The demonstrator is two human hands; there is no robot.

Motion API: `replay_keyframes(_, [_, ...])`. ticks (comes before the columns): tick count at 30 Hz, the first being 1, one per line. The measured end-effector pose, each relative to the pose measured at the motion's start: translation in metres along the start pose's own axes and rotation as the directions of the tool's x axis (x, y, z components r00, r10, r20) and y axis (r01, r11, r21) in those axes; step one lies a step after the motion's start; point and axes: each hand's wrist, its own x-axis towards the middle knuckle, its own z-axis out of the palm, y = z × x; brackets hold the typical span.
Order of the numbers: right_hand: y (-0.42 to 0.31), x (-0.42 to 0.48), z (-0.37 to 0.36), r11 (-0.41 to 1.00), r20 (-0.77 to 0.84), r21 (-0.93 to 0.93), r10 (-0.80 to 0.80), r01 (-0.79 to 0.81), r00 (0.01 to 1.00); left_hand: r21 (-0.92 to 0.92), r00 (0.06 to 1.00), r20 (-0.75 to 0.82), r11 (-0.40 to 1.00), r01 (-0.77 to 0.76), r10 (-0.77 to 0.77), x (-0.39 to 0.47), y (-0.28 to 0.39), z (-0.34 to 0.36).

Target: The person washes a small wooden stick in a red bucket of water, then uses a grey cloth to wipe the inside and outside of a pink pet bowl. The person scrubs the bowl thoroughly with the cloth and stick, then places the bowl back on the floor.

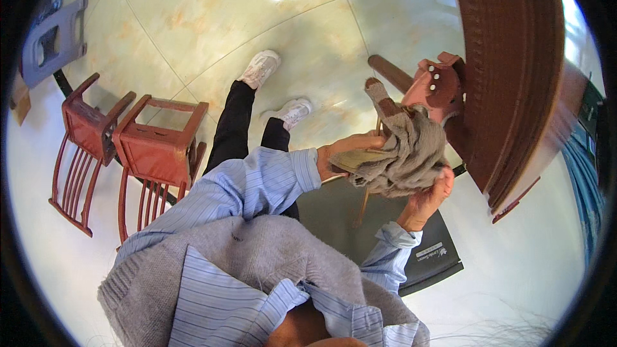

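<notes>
A crumpled bundle of grey-brown cloth is held up in front of me, to the right of my legs. One narrow end, sock-like with a brown tip, sticks out towards the top. My left hand grips the bundle's left side, beside a yellowish-beige flap. At its lower right edge, my right hand has hold of the cloth, its fingertips partly behind the folds. A thin wooden-looking stick shows below the bundle; whether it is held cannot be told.
Below the hands lies a dark panel with a Little Swan mark. Brown wooden furniture stands at right, next to a pink object with white dots. Two reddish wooden chairs and a grey-blue plastic stool are at left. Blue fabric hangs far right.
</notes>
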Motion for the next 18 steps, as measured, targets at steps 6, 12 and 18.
replay_keyframes(6, [0.013, 0.035, 0.025, 0.309, 0.325, -0.789, -0.524, 0.531, 0.787, 0.426, 0.959, -0.087, 0.880, -0.209, 0.270, 0.058, 0.000, 0.028])
replay_keyframes(12, [0.038, 0.120, 0.049, 0.198, 0.511, -0.775, -0.360, 0.600, 0.780, 0.568, 0.906, -0.063, 0.762, -0.312, 0.418, 0.106, 0.025, 0.028])
replay_keyframes(18, [0.022, 0.084, 0.049, 0.128, 0.371, -0.889, -0.361, 0.440, 0.856, 0.383, 0.947, -0.115, 0.893, -0.238, 0.301, 0.088, 0.018, 0.014])
